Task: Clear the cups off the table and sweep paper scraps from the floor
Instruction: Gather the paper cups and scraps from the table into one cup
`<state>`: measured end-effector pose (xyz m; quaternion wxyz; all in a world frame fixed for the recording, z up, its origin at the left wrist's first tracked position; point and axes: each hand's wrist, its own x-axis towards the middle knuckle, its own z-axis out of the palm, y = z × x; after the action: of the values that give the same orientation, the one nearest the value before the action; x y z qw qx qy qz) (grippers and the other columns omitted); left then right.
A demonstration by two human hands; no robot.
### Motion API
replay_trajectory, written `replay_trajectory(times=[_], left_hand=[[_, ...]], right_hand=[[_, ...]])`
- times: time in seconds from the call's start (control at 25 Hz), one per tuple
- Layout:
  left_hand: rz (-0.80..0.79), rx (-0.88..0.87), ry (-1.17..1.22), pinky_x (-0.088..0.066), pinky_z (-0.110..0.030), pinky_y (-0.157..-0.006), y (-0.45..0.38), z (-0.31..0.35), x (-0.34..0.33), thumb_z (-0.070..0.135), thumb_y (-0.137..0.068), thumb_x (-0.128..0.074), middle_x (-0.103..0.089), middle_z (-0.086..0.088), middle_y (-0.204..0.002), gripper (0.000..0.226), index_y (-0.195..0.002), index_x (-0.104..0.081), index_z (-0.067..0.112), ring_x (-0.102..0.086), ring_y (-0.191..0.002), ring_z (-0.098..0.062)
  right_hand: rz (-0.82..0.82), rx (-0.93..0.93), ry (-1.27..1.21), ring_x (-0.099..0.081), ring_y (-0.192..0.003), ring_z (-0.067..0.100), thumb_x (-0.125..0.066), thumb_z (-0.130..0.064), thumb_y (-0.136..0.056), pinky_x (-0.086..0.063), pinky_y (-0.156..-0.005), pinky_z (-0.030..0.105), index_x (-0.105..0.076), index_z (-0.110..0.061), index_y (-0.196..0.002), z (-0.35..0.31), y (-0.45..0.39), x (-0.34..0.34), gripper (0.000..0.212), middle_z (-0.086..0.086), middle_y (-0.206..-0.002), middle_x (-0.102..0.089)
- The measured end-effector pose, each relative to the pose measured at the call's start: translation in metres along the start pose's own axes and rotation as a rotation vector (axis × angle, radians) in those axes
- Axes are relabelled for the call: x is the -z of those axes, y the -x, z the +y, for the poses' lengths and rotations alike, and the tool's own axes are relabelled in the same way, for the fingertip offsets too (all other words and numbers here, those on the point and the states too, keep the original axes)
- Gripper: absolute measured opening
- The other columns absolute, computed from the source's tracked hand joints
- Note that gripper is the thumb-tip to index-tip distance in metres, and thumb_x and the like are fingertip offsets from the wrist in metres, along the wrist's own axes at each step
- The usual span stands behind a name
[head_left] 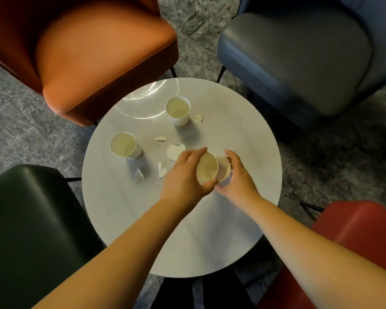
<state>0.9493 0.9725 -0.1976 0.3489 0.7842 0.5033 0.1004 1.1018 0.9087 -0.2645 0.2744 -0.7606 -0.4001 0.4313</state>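
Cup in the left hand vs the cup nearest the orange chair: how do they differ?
The cup in the left hand is tilted, mouth turned toward the camera; the cup by the orange chair stands upright on the table.
The left hand holds the first with a grip around its rim, and the right hand holds a second cup against it; nothing touches the far one.
Both are pale paper cups, cream inside.

two upright cups (178, 110), two tilted cups (207, 167)

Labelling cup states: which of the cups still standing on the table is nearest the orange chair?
The cup at the table's left. It stands nearer the orange chair than the far cup; the others are in the hands.
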Motion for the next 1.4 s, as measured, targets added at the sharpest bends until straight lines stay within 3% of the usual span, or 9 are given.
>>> replay_trajectory(times=[0.2,0.44,0.56,0.68,0.8,0.88,1.04,1.28,1.4], left_hand=[[-0.18,0.046,-0.221,-0.044,-0.029,-0.091,-0.021,-0.004,-0.027,0.044,-0.079,-0.074,-0.035,0.013,-0.147,0.082,-0.148,-0.031,0.031,-0.046,-0.127,-0.014],[-0.204,0.073,-0.002,-0.031,-0.027,-0.109,-0.027,-0.018,-0.023,0.041,-0.078,-0.076,-0.036,0.008,-0.152,0.08,-0.147,-0.036,0.028,-0.037,-0.137,-0.015],[0.053,0.073,0.043,-0.029,-0.029,-0.11,-0.026,-0.036,0.013,0.033,-0.076,-0.08,-0.046,0.0,-0.146,0.072,-0.139,-0.049,0.021,-0.042,-0.133,-0.022],[0.311,0.151,-0.238,-0.024,-0.041,-0.115,-0.034,-0.074,0.063,0.04,-0.074,-0.08,-0.037,-0.006,-0.151,0.078,-0.141,-0.045,0.023,-0.031,-0.138,-0.031],[0.164,0.413,-0.382,-0.014,-0.051,-0.116,-0.054,-0.111,0.094,0.053,-0.072,-0.076,-0.01,-0.001,-0.161,0.097,-0.149,-0.019,0.038,-0.009,-0.147,-0.031],[0.005,0.462,-0.334,-0.022,-0.052,-0.114,-0.064,-0.122,0.096,0.048,-0.072,-0.079,-0.005,0.0,-0.161,0.1,-0.15,-0.016,0.038,-0.012,-0.146,-0.032],[-0.105,0.436,-0.219,-0.047,-0.041,-0.094,-0.075,-0.134,0.092,0.029,-0.079,-0.077,-0.03,-0.006,-0.15,0.085,-0.147,-0.027,0.034,-0.045,-0.126,-0.031],[0.286,0.052,0.045,-0.031,-0.013,-0.084,-0.119,-0.074,0.087,0.036,-0.071,-0.08,-0.043,0.008,-0.138,0.087,-0.142,-0.03,0.042,-0.035,-0.104,0.007],[0.174,0.013,-0.051,-0.037,-0.022,-0.082,-0.153,-0.055,0.076,0.046,-0.071,-0.079,-0.043,0.006,-0.142,0.086,-0.143,-0.032,0.039,-0.047,-0.117,-0.01]], right_hand=[[-0.031,0.052,0.043,-0.046,-0.127,0.017,-0.085,-0.027,-0.069,-0.049,-0.098,0.033,-0.026,-0.037,-0.142,0.004,-0.008,-0.004,0.094,-0.007,-0.141,-0.045],[0.029,0.122,0.029,-0.055,-0.104,0.005,-0.086,-0.029,-0.067,-0.041,-0.078,0.004,-0.046,-0.039,-0.121,-0.002,-0.017,-0.019,0.069,-0.022,-0.114,-0.054],[0.046,0.148,0.045,-0.052,-0.108,0.007,-0.087,-0.036,-0.064,-0.044,-0.084,0.013,-0.046,-0.028,-0.127,-0.008,-0.022,-0.026,0.076,-0.011,-0.122,-0.055],[0.047,0.177,0.053,-0.05,-0.105,0.005,-0.088,-0.037,-0.062,-0.04,-0.078,0.007,-0.044,-0.032,-0.124,-0.021,-0.027,-0.036,0.077,-0.018,-0.117,-0.05],[0.067,0.167,0.046,-0.05,-0.105,0.006,-0.087,-0.038,-0.062,-0.042,-0.078,0.009,-0.042,-0.035,-0.124,-0.034,-0.035,-0.046,0.076,-0.02,-0.116,-0.049],[0.086,0.149,0.041,-0.05,-0.105,0.006,-0.087,-0.038,-0.063,-0.041,-0.079,0.01,-0.041,-0.037,-0.123,-0.037,-0.039,-0.048,0.076,-0.021,-0.116,-0.047],[0.122,0.111,0.037,-0.049,-0.103,0.006,-0.086,-0.038,-0.064,-0.038,-0.074,0.005,-0.04,-0.039,-0.123,-0.035,-0.039,-0.047,0.075,-0.02,-0.116,-0.047],[0.16,0.072,0.033,-0.051,-0.102,0.006,-0.086,-0.039,-0.064,-0.04,-0.074,0.007,-0.041,-0.038,-0.122,-0.036,-0.044,-0.04,0.073,-0.021,-0.114,-0.048],[0.166,0.067,0.059,-0.051,-0.104,0.006,-0.085,-0.042,-0.064,-0.04,-0.076,0.005,-0.042,-0.036,-0.124,-0.037,-0.051,-0.036,0.075,-0.022,-0.116,-0.046]])
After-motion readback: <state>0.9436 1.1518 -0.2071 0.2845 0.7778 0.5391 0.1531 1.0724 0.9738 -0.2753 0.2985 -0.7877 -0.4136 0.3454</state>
